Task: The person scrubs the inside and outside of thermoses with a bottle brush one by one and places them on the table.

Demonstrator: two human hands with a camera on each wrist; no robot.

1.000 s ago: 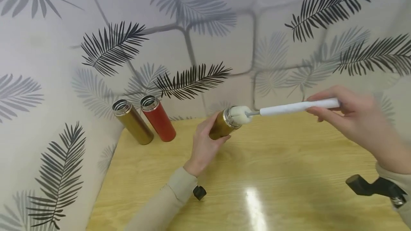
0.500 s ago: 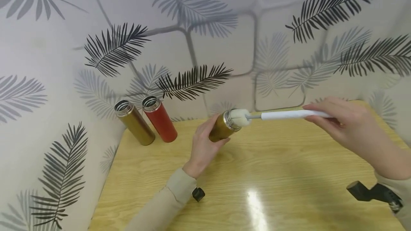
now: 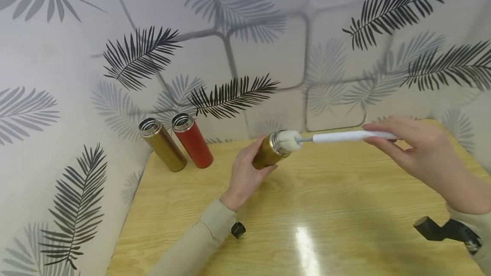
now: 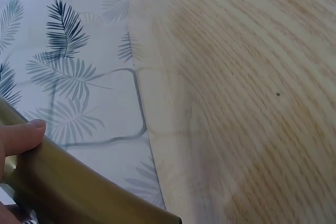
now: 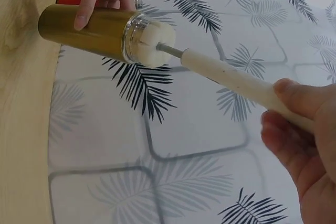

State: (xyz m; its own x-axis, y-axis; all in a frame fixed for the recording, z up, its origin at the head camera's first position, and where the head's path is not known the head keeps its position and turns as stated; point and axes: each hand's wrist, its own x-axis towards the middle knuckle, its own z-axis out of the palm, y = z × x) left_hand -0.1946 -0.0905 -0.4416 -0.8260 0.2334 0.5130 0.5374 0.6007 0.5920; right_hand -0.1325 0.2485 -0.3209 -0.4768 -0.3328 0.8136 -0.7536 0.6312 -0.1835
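a gold flask is being held tilted above the wooden table by the left hand, with fingers and thumb curled round its lower body; the open mouth is being pointed toward the right hand. a bottle brush is being pinched by its white handle between the thumb and fingers of the right hand, well apart from the flask. the sponge head is being kept at the flask's mouth, partly inside the rim. in the right wrist view the sponge head is being seen filling the mouth of the flask. a second gold flask and a red flask are standing side by side at the table's far left corner, against the leaf-patterned wall.
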